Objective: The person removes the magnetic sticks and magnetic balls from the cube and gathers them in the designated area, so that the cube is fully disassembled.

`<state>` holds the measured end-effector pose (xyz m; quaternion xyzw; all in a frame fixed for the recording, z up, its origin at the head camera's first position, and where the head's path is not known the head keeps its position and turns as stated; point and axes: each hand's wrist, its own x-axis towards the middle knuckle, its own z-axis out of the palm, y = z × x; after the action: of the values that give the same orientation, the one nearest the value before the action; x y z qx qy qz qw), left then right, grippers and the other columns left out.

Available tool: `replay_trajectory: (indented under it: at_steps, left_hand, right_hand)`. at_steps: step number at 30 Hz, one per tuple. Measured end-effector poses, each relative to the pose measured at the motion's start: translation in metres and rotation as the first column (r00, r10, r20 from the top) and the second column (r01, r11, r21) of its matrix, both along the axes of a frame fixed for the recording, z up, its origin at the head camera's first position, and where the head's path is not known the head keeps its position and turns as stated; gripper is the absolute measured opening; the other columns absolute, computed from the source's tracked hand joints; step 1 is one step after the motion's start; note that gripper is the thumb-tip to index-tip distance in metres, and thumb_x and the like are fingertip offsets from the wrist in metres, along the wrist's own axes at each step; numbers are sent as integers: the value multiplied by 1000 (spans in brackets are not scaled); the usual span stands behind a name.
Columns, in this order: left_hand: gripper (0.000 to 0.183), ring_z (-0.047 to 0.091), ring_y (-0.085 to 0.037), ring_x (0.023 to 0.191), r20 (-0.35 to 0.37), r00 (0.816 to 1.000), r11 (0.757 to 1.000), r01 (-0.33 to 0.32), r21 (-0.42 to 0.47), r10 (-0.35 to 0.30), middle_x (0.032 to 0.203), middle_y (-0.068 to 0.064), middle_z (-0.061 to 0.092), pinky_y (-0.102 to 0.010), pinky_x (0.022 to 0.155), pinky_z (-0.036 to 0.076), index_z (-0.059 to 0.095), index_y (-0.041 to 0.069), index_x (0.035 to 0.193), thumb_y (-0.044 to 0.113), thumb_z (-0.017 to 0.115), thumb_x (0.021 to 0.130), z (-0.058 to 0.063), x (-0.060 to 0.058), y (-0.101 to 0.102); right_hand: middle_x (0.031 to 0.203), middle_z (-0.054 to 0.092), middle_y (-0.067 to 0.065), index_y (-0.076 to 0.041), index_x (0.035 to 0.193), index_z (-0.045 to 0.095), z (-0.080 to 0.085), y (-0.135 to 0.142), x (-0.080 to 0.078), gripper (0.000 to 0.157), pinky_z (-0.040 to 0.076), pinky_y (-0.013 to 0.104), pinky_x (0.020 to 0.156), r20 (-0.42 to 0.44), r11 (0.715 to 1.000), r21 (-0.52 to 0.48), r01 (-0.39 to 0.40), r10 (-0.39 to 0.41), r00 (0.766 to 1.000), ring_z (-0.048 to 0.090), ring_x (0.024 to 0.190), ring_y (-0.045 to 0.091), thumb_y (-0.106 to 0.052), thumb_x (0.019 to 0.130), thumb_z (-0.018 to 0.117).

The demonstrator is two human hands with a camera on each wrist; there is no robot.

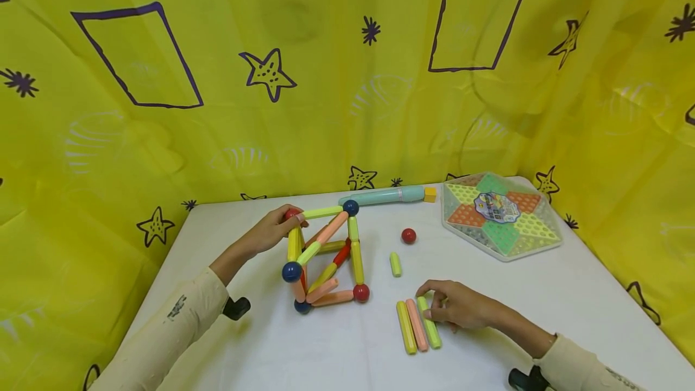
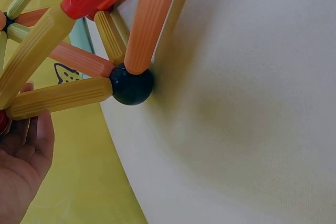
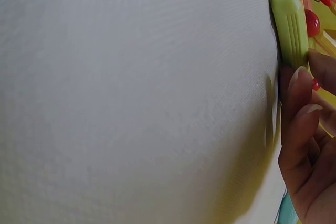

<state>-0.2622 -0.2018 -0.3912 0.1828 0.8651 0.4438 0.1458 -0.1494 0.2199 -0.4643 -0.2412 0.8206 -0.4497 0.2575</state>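
Observation:
A cube-like frame of magnetic sticks and balls, with a dark blue ball (image 1: 291, 271) at one corner, stands on the left half of the white table. My left hand (image 1: 271, 229) grips its upper left corner, at a red ball (image 1: 291, 214). In the left wrist view, fingertips lie against a yellow stick (image 2: 63, 98) of the frame. To the right, my right hand (image 1: 461, 305) pinches a light green stick (image 1: 432, 329) between thumb and fingers. Beside it lie a pink stick (image 1: 417, 326) and a yellow stick (image 1: 405, 327), side by side.
A loose red ball (image 1: 409, 236) and a short green stick (image 1: 395, 264) lie between frame and hand. Farther back are a teal tube (image 1: 380, 196), a small yellow cube (image 1: 430, 194) and a hexagonal game board (image 1: 521, 246). A yellow curtain (image 1: 326, 125) hangs behind the table.

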Motion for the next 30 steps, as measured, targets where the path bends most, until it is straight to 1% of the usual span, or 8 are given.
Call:
replay_trajectory:
  at_steps: [8,14,20,24,27,30]
  left_hand:
    - [37,63,-25,110,-16,1000,1000,0,-2,0,127,-20,64,-38,94,53,52,2,131,29,44,108,-1,0,-1]
    - [37,63,-27,113,-15,1000,1000,3,-1,-3,129,-25,63,-38,95,54,52,1,131,29,43,108,-3,-1,-2]
    - [37,63,-30,116,-16,1000,1000,5,5,-5,129,-25,62,-38,95,54,52,1,131,29,43,108,-6,-1,-2]
    - [37,63,-29,114,-14,1000,1000,7,12,-7,129,-25,62,-40,96,53,51,0,131,28,43,108,-6,-1,-2]
    - [37,63,-27,112,-11,1000,1000,7,7,-7,129,-25,63,-41,96,53,52,1,131,29,44,108,-4,-1,-1]
    - [37,63,-26,111,-9,1000,1000,-2,0,2,129,-24,63,-40,96,52,53,2,130,31,44,108,-2,-1,-2]
  right_hand:
    - [77,61,3,-1,128,57,1,-1,0,37,45,22,47,3,1000,2,-1,1,1000,49,49,7,-18,97,67]
    - [79,60,3,-2,127,57,2,-2,1,36,44,20,48,16,1000,3,1,-1,1000,49,50,6,-18,96,68]
    - [82,62,4,0,129,55,2,1,3,38,44,21,48,33,1000,-20,-8,9,999,51,51,7,-18,98,66]
    - [84,63,7,2,128,55,5,4,0,36,46,23,47,3,1000,-29,-3,4,1000,51,52,7,-17,99,63]
    - [84,63,8,3,125,56,11,4,-6,32,46,23,48,-56,999,-20,28,-29,998,51,52,7,-15,99,62]
    - [85,63,10,5,122,59,21,-5,-14,30,44,22,49,-110,998,-35,58,-61,992,50,53,7,-14,99,62]
